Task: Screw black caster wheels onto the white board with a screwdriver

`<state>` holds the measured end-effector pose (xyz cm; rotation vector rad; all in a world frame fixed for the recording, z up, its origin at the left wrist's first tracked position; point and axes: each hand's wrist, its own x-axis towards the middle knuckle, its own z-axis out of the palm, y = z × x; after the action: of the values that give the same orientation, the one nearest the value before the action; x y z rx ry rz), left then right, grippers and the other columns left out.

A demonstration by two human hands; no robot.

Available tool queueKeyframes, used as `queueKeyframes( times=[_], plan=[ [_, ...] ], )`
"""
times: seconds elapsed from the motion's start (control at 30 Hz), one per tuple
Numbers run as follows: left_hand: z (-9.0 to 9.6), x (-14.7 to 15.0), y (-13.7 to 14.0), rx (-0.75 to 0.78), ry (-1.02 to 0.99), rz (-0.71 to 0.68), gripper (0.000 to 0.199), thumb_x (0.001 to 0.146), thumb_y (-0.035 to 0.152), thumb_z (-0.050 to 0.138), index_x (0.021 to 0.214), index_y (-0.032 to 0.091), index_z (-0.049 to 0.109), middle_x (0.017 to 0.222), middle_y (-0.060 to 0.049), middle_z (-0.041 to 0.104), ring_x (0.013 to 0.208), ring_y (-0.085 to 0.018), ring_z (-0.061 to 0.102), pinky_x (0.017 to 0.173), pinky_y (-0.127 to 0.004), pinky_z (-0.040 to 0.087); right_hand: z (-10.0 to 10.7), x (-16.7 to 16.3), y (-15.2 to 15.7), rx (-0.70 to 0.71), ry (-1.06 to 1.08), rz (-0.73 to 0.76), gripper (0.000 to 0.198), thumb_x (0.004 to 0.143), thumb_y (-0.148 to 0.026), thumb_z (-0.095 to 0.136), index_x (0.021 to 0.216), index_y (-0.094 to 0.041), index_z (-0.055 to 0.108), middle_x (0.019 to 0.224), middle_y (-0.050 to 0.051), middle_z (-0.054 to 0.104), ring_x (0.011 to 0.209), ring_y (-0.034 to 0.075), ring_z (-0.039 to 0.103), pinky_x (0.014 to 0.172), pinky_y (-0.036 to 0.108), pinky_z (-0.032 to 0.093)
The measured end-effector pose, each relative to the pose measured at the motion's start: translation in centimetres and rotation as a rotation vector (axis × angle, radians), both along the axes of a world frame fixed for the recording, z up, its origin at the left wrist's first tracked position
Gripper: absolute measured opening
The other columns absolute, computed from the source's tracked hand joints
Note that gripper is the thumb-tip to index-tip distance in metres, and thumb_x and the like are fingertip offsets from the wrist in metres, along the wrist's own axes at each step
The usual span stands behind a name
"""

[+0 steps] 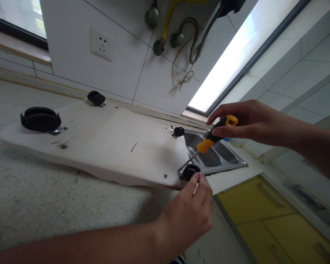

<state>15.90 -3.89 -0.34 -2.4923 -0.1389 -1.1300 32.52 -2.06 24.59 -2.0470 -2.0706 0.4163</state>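
Observation:
A white board (110, 139) lies on the countertop with black caster wheels at its corners. My right hand (243, 121) grips a screwdriver (207, 143) with a yellow and black handle. The shaft slants down to the metal plate of the near right caster wheel (190, 171), and its tip touches or nearly touches there. With fingers pinched, my left hand (194, 205) holds the edge of that same caster. Other casters stand at the far right (178, 131), far left (96, 97) and near left (40, 119) of the board.
Beyond the board's right end is a steel sink (209, 156) set in the speckled countertop (57, 205). Yellow cabinets (258, 205) stand at the lower right. The tiled wall carries a socket (101, 43), a yellow pipe (167, 18) and a metal hose (194, 40).

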Motion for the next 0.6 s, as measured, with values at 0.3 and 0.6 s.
queueKeyframes(
  times=[0.3, 0.6],
  plan=[
    [-0.2, 0.2, 0.1, -0.013, -0.008, -0.007, 0.039, 0.108, 0.026, 0.056, 0.13, 0.005, 0.081, 0.14, -0.023, 0.077, 0.136, -0.034, 0.069, 0.12, -0.051, 0.042, 1.0, -1.6, -0.1, -0.118, -0.248, 0.011, 0.05, 0.092, -0.075, 0.071, 0.109, -0.028, 0.075, 0.066, -0.001, 0.063, 0.051, 0.01, 0.049, 0.045, 0.027, 0.033],
    [-0.2, 0.3, 0.1, -0.005, -0.01, 0.013, 0.041, 0.109, 0.026, 0.054, 0.133, 0.007, 0.081, 0.14, -0.021, 0.077, 0.136, -0.033, 0.069, 0.121, -0.051, 0.042, 0.6, -4.3, -0.6, -0.051, -0.396, -0.012, 0.05, 0.1, -0.075, 0.057, 0.113, -0.029, 0.068, 0.066, -0.001, 0.063, 0.052, 0.012, 0.045, 0.051, 0.033, 0.031]
  ],
)
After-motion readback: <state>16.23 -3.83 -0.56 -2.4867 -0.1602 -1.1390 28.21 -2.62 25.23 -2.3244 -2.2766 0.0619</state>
